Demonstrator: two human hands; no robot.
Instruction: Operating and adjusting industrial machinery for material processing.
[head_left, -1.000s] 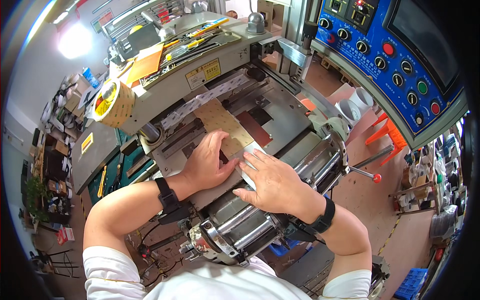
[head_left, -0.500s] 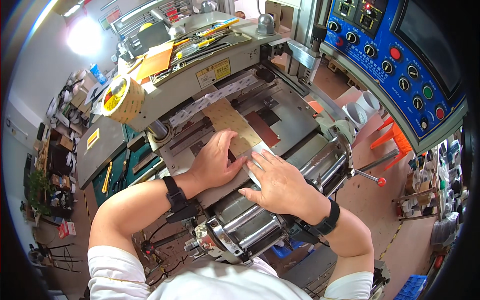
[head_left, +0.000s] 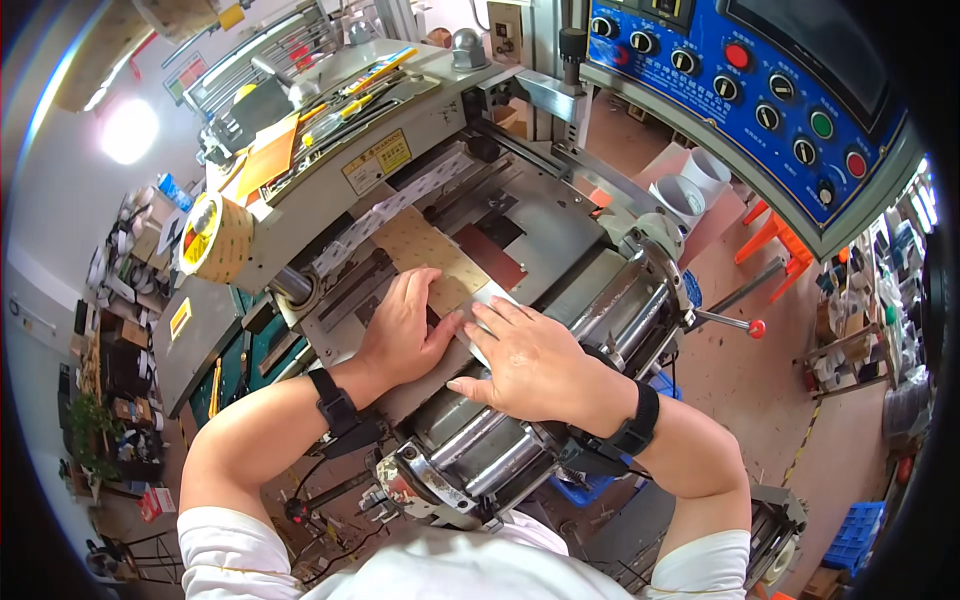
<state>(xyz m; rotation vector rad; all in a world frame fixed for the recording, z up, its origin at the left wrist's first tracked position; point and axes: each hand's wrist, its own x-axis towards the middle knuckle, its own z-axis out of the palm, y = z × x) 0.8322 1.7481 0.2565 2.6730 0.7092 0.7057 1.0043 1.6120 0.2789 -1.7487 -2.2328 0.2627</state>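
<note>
My left hand (head_left: 405, 330) lies flat, fingers spread, on a tan perforated sheet (head_left: 430, 255) that runs across the bed of a metal roller machine (head_left: 560, 240). My right hand (head_left: 525, 355) rests palm down beside it, fingers on the near end of the sheet and a pale strip (head_left: 492, 300). Neither hand grips anything. Both wrists wear black bands. Steel rollers (head_left: 490, 450) sit just below my hands. A dotted white strip (head_left: 385, 210) feeds in from the far side.
A blue control panel (head_left: 760, 100) with knobs and red and green buttons stands at upper right. A roll of yellowish tape (head_left: 210, 238) hangs on the left. A red-knobbed lever (head_left: 735, 322) sticks out on the right. Tools lie on the machine top (head_left: 340, 100).
The view has shifted slightly; both hands stay pressed on the sheet in almost the same place, with my left hand edged a little toward me.
</note>
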